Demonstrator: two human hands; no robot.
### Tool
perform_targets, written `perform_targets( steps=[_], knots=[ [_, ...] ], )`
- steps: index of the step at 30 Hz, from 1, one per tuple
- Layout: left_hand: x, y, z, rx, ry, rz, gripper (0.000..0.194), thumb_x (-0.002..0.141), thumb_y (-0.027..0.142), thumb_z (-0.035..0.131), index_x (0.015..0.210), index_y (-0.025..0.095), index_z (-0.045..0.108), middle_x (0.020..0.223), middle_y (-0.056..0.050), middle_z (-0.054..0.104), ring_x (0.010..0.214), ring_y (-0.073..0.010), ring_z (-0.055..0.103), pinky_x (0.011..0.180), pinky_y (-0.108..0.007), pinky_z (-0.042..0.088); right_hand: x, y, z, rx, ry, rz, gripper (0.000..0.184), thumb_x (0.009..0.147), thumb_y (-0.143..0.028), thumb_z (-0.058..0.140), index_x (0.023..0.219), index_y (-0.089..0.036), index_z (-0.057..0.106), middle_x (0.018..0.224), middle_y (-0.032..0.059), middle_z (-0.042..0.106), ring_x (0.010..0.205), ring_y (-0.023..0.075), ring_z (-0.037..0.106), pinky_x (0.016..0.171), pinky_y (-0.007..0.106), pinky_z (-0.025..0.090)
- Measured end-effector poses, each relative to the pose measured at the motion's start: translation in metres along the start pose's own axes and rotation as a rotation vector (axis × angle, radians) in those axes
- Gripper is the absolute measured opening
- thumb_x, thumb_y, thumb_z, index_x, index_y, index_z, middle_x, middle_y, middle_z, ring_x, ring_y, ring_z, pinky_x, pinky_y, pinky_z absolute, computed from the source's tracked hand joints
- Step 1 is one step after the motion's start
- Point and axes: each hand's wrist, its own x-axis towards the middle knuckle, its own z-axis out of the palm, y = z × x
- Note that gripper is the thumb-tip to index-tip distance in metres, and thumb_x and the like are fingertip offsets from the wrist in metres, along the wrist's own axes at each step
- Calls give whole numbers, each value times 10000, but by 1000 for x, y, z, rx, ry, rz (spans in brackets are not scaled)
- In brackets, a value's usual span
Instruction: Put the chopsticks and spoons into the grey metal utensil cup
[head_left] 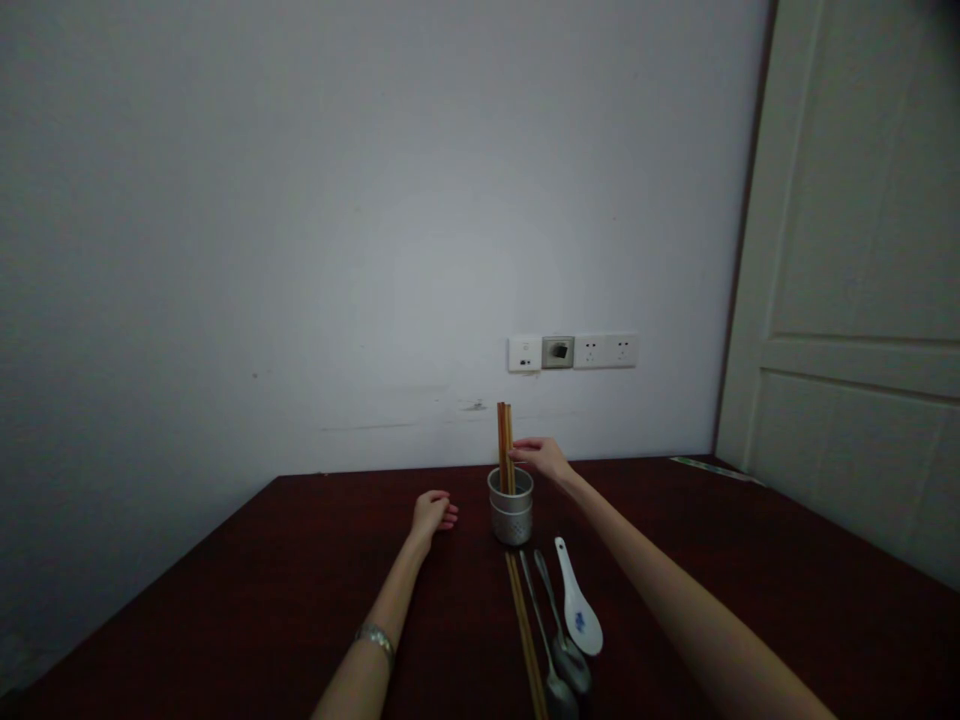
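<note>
"Nearest us on the desk (300, 560), what lies there?"
"Loose chopsticks (521, 630), two metal spoons (574, 668) and a white spoon (581, 615), side by side."
"And the left hand (433, 512)?"
"Beyond them, left of the metal cup (512, 525), its fingers loosely curled, half unfolded."
"The right hand (545, 458)?"
"Beside the cup's rim, fingers narrow, tips at the upright chopsticks (502, 440) inside it; I cannot tell whether they grip."
"Farther back?"
"Wall sockets (605, 351)."
</note>
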Motion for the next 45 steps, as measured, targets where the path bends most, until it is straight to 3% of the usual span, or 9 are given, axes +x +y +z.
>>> perform_targets(
  steps=[6, 11, 15, 19, 24, 38, 45],
  knots=[
    [-1, 0, 1, 1, -4, 20, 154, 777, 113, 439, 905, 91, 522, 635, -56, 634, 451, -87, 565, 444, -174, 448, -16, 14, -44, -167, 40, 4, 252, 585, -236, 692, 808, -120, 662, 764, 63, 685, 676, 149, 626, 580, 231, 502],
    [-3, 0, 1, 16, -1, 27, 92, 756, 153, 501, 804, 106, 564, 614, -46, 629, 465, -89, 573, 462, -177, 454, -55, 37, -92, -739, 48, -81, 179, 623, -173, 603, 781, -141, 681, 821, 76, 684, 815, 197, 619, 770, 285, 455],
    [-3, 0, 1, 15, -6, 38, 80, 746, 138, 492, 743, 109, 567, 601, -40, 620, 451, -84, 560, 451, -178, 449, -91, 53, -112, -1056, -34, -121, 323, 675, -175, 521, 970, -118, 640, 1016, 120, 628, 964, 207, 567, 879, 289, 391],
    [-3, 0, 2, 8, -12, 46, 82, 739, 132, 486, 723, 105, 562, 601, -47, 616, 440, -85, 554, 438, -183, 444, -121, 66, -113, -1189, -82, -160, 370, 747, -241, 445, 1056, -108, 600, 1129, 148, 561, 1055, 228, 511, 919, 311, 362],
    [-3, 0, 1, 8, -28, 56, 94, 741, 126, 471, 721, 104, 560, 610, -55, 615, 460, -94, 565, 445, -192, 455, -141, 78, -109, -1243, -4, -236, 431, 810, -291, 351, 1147, -98, 539, 1189, 160, 522, 1114, 240, 467, 955, 343, 335],
    [-13, -4, 6, 148, 38, 178, 158, 741, 131, 430, 761, 87, 580, 638, -52, 618, 481, -76, 549, 440, -157, 429, -145, 78, -107, -1266, 33, -262, 398, 809, -263, 356, 1090, -88, 577, 1176, 149, 538, 1121, 238, 467, 961, 354, 338],
    [-31, 0, 5, 327, 75, 257, 160, 698, 171, 483, 692, 110, 631, 696, -62, 650, 693, -141, 609, 624, -208, 454, -146, 77, -106, -1280, 39, -271, 401, 814, -258, 352, 1093, -76, 577, 1173, 157, 540, 1121, 240, 469, 948, 353, 353]
  ],
)
